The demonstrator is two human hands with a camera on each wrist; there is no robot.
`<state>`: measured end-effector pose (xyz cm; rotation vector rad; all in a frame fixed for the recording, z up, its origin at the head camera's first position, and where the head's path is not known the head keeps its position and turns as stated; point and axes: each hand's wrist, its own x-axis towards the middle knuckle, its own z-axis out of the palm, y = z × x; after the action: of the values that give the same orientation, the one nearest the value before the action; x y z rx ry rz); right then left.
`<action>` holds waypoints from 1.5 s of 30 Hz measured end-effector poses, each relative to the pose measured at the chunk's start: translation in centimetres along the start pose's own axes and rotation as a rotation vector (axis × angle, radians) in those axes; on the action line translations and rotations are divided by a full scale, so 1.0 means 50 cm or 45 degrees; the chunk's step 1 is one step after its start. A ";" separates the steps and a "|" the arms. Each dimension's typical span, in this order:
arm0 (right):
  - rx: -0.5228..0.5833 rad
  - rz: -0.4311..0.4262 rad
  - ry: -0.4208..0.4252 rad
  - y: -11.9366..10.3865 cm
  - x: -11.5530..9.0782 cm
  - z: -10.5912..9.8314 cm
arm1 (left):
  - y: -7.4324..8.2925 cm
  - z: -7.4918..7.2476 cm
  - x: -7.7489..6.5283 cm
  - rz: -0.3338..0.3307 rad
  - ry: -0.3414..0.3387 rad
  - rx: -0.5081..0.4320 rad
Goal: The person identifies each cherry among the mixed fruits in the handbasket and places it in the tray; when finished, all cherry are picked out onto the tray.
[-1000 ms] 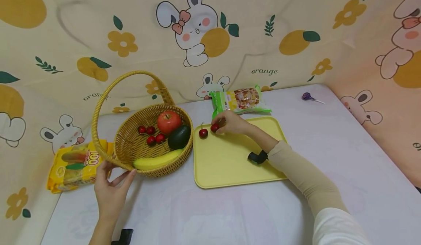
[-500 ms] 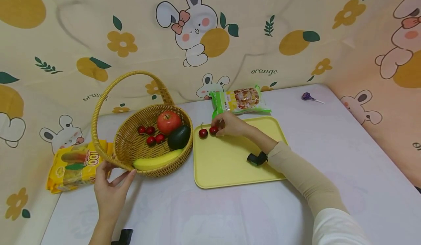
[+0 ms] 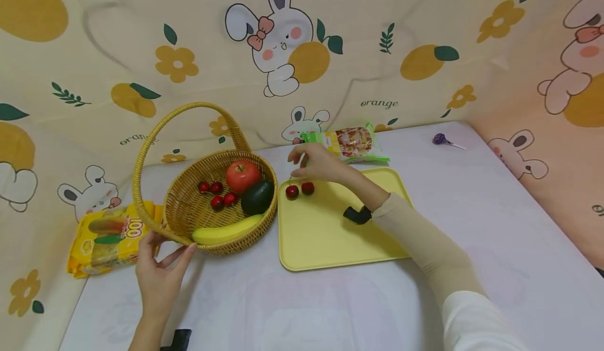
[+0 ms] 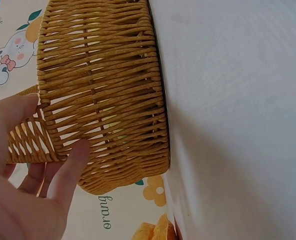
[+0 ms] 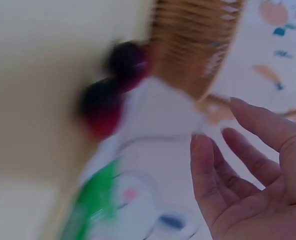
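Note:
My left hand (image 3: 159,280) grips the near left rim of a woven basket (image 4: 103,90), at the foot of its tall handle. Inside the basket lie a red apple (image 3: 243,176), a dark green avocado (image 3: 257,197), a banana (image 3: 227,230) and several cherries (image 3: 216,203). Two more cherries, one at the left (image 3: 292,192) and one beside it (image 3: 308,188), sit in the far left corner of a yellow tray (image 3: 321,243). Just above them hovers my right hand (image 3: 320,163), its fingers loosely bent and parted, with nothing between them in the right wrist view.
Left of the basket lies a yellow snack pack (image 3: 106,238). Behind the tray is a green and clear food packet (image 3: 355,142), partly covered by my right hand. A purple lollipop (image 3: 440,139) lies at the back right. Printed cloth walls stand behind and at the sides.
My right hand has let go of the right cherry, leaving it on the tray beside the other, and has lifted up and away toward the back. The left hand stays on the basket.

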<state>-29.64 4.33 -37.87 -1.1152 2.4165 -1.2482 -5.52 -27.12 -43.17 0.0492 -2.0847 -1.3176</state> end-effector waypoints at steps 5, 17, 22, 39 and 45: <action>0.081 -0.163 -0.098 -0.091 0.081 0.033 | 0.002 -0.003 0.001 0.018 -0.004 -0.008; 0.099 -0.217 -0.469 -0.215 0.257 0.174 | 0.002 -0.012 0.006 -0.014 -0.016 0.053; 0.181 -0.085 -0.533 -0.209 0.287 0.221 | 0.000 -0.012 0.008 -0.014 -0.018 0.044; 0.170 0.173 -0.911 -0.172 0.287 0.265 | -0.006 -0.005 0.001 0.025 -0.005 -0.048; 0.186 0.230 -1.109 -0.167 0.279 0.274 | -0.006 0.000 0.001 0.033 0.005 -0.026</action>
<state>-28.24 -16.90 -37.86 -1.0622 1.6869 -0.6542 -5.63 -27.30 -43.40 0.0162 -2.0622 -1.3221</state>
